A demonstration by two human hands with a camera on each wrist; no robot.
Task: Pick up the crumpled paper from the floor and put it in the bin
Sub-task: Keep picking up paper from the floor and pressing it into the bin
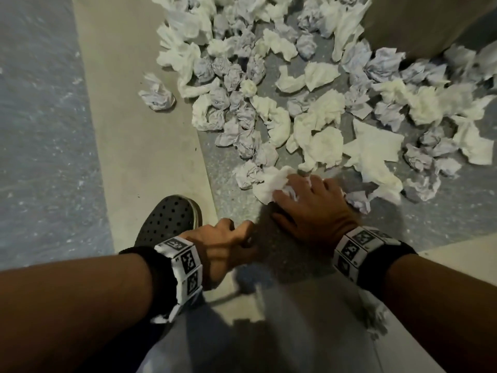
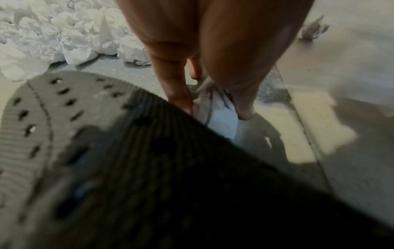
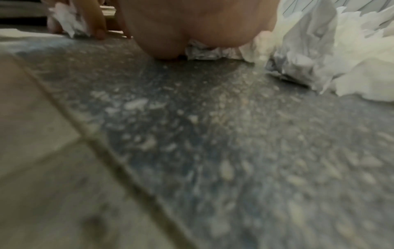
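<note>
Crumpled paper [image 1: 271, 184]: white, creased wad, gripped by right hand [image 1: 312, 208]; left hand [image 2: 204, 67] pinches small scrap [image 2: 219, 116].

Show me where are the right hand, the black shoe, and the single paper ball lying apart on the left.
right hand [image 1: 312, 208], head view, back of the hand.
black shoe [image 1: 169, 216], head view, perforated toe top.
single paper ball [image 1: 156, 93], head view, middle of the crumpled ball.

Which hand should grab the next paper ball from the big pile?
Probably the right hand. It is already down on the near edge of the pile, fingers curled on a paper. The left hand is back by the shoe, already pinching a scrap.
</note>
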